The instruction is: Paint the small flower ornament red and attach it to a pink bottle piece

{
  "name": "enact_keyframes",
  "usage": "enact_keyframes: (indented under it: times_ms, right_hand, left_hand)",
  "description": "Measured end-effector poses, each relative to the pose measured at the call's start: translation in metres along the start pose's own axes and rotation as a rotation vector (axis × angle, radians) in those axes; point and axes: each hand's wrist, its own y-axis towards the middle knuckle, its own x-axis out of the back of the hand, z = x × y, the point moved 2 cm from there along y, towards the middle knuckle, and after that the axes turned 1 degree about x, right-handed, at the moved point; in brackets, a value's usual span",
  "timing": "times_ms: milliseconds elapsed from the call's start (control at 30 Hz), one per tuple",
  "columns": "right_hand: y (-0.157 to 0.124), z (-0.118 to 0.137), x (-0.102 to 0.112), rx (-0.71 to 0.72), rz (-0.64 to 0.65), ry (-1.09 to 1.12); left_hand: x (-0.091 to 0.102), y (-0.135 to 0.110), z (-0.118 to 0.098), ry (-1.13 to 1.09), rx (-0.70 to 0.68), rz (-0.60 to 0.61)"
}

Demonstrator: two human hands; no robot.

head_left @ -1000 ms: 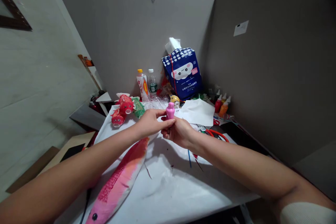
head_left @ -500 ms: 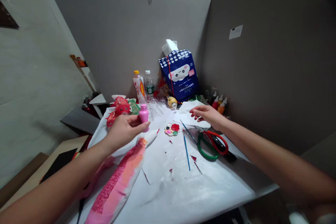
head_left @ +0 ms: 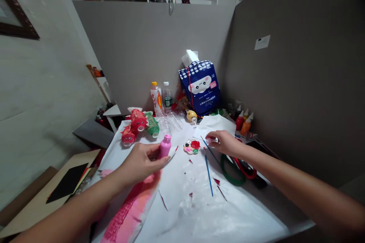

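My left hand (head_left: 142, 162) is closed round a small pink paint bottle (head_left: 165, 146), held upright just above the white paper-covered table (head_left: 228, 216). Under that hand lies a long pink and orange painted fish shape (head_left: 128, 212). My right hand (head_left: 225, 142) reaches over the table with its fingers curled near a thin paintbrush (head_left: 209, 149), next to a small paint palette (head_left: 192, 146); what the fingertips hold is unclear. A blue-handled paintbrush (head_left: 208, 171) lies in front of the palette.
Red and green scissors (head_left: 238, 167) lie under my right forearm. Red and green painted fish bottles (head_left: 138, 123), two drink bottles (head_left: 161, 97), a blue tissue pack (head_left: 201, 87) and several paint bottles (head_left: 243, 121) stand at the back. Grey partitions enclose the table.
My hands parted: the left kept the pink bottle and lowered it toward the table, while the right let go, reached out right, then drew back toward the thin brush by the palette.
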Motion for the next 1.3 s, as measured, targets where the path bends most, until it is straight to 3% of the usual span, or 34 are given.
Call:
enact_keyframes:
  times_ms: [167, 267, 400, 600, 767, 900, 1000, 1300]
  right_hand:
    - [0.001, 0.072, 0.018, 0.294, -0.16, 0.082]
    - [-0.001, 0.1, 0.022, 0.445, -0.21, 0.104]
    - [-0.005, 0.113, 0.024, 0.57, -0.196, 0.099]
    - [-0.012, 0.123, 0.035, 0.646, -0.061, 0.066]
    - [-0.024, 0.131, 0.046, 0.71, 0.093, 0.085]
    - [-0.04, 0.131, 0.041, 0.699, 0.144, 0.1]
    - [-0.05, 0.132, 0.036, 0.642, 0.149, 0.061]
    - [-0.061, 0.142, 0.045, 0.378, 0.173, 0.129]
  left_hand:
    - [-0.012, -0.001, -0.005, 0.058, -0.064, 0.073]
    - [-0.015, -0.003, -0.012, 0.096, -0.092, 0.102]
    - [-0.016, -0.009, -0.021, 0.127, -0.11, 0.134]
    - [-0.022, -0.017, -0.029, 0.101, -0.087, 0.229]
    - [-0.028, -0.032, -0.041, 0.029, 0.001, 0.403]
    - [-0.031, -0.047, -0.049, 0.006, 0.081, 0.513]
    - [-0.032, -0.052, -0.049, 0.039, 0.102, 0.523]
    - [-0.034, -0.049, -0.041, 0.204, -0.028, 0.289]
